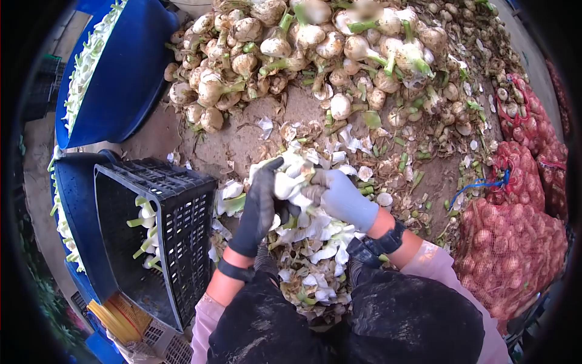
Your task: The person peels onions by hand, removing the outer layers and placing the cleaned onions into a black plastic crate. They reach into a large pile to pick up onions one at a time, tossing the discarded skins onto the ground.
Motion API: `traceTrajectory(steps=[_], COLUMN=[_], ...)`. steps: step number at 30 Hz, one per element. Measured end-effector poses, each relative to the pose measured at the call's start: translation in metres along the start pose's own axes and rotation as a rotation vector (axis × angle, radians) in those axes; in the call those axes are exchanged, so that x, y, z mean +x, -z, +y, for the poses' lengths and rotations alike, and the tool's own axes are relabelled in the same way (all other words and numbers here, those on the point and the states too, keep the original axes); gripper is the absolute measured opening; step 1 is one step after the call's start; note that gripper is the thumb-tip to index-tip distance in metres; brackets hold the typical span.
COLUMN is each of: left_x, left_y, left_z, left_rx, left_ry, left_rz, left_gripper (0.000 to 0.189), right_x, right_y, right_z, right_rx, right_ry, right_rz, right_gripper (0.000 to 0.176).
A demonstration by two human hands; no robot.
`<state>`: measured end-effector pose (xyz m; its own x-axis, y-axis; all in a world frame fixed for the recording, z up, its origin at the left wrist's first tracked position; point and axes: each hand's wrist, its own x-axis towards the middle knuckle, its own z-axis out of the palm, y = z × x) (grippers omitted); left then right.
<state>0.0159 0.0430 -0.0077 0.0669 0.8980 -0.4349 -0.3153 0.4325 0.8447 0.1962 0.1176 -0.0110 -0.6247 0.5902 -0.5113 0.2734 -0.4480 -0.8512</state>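
The left hand point(257, 209), in a dark glove, and the right hand point(342, 197), in a pale glove, are both closed around one white onion point(287, 185) just above the person's knees. The room around them is narrow, with the black crate point(182, 200) near on the left and the red net sacks point(515, 249) on the right. Ahead, a strip of bare ground point(236, 142) lies before the big pile of onions point(315, 54), white peels point(321, 242) lie under the hands, and a blue tub point(133, 73) stands beyond the crate.
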Motion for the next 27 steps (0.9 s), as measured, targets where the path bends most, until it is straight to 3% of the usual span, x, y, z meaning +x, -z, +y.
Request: traceTrajectory(steps=[1, 4, 6, 7, 9, 10, 12, 15, 16, 17, 19, 20, 22, 25, 26, 27], left_x=[0.015, 0.019, 0.021, 0.018, 0.014, 0.013, 0.009, 0.007, 0.004, 0.006, 0.009, 0.006, 0.001, -0.003, -0.003, -0.002], left_y=[0.007, -0.003, -0.011, -0.01, -0.012, -0.012, -0.012, -0.012, -0.006, -0.008, -0.013, -0.014, -0.009, -0.003, 0.0, 0.0], left_z=[-0.004, 0.005, 0.013, 0.021, 0.019, 0.014, 0.002, -0.004, -0.017, -0.01, 0.015, 0.019, 0.027, 0.039, 0.038, 0.034], left_rx=[0.296, 0.35, 0.381, 0.665, 1.03, 1.032, 0.596, 0.318, -0.135, -0.135, 0.494, 0.295, 0.143, -0.074, -0.226, -0.225], left_ry=[-0.038, -0.13, -0.265, -0.309, -0.455, -0.457, -0.239, -0.061, -0.058, -0.057, -0.367, -0.209, -0.233, -0.179, -0.115, -0.114], left_rz=[0.169, 0.246, 0.195, 0.05, -0.034, -0.037, 0.134, 0.146, 0.011, 0.011, -0.121, 0.007, 0.097, 0.189, 0.201, 0.2], left_gripper=[0.048, 0.033, 0.03, 0.036, 0.037, 0.037, 0.036, 0.043, 0.033, 0.033, 0.018, 0.011, 0.026, 0.035, 0.039, 0.039], right_x=[-0.006, -0.008, 0.0, 0.002, -0.001, -0.004, -0.002, 0.01, 0.014, 0.019, 0.02, 0.018, 0.011, 0.0, -0.008, -0.015], right_y=[-0.003, -0.009, 0.003, 0.006, 0.006, 0.004, 0.007, 0.015, 0.019, 0.022, 0.028, 0.03, 0.044, 0.071, 0.069, 0.061], right_z=[-0.002, 0.005, 0.008, 0.009, 0.005, 0.0, -0.007, -0.004, -0.005, -0.005, -0.001, -0.002, 0.001, 0.014, 0.005, -0.005], right_rx=[0.06, 0.162, -0.283, -0.28, -0.601, -0.621, -0.783, -1.044, -1.09, -1.136, -1.102, -1.114, -1.13, -1.128, -1.126, -1.124], right_ry=[-0.089, 0.083, 0.058, 0.059, 0.378, 0.363, 0.343, 0.345, 0.314, 0.287, 0.306, 0.307, 0.307, -0.173, -0.236, -0.237], right_rz=[-0.067, 0.0, 0.135, 0.141, 0.081, 0.108, 0.139, 0.201, 0.252, 0.302, 0.329, 0.36, 0.393, 0.245, 0.09, 0.09], right_gripper=[0.016, 0.018, 0.023, 0.023, 0.027, 0.024, 0.021, 0.016, 0.017, 0.018, 0.02, 0.02, 0.02, 0.021, 0.031, 0.031])
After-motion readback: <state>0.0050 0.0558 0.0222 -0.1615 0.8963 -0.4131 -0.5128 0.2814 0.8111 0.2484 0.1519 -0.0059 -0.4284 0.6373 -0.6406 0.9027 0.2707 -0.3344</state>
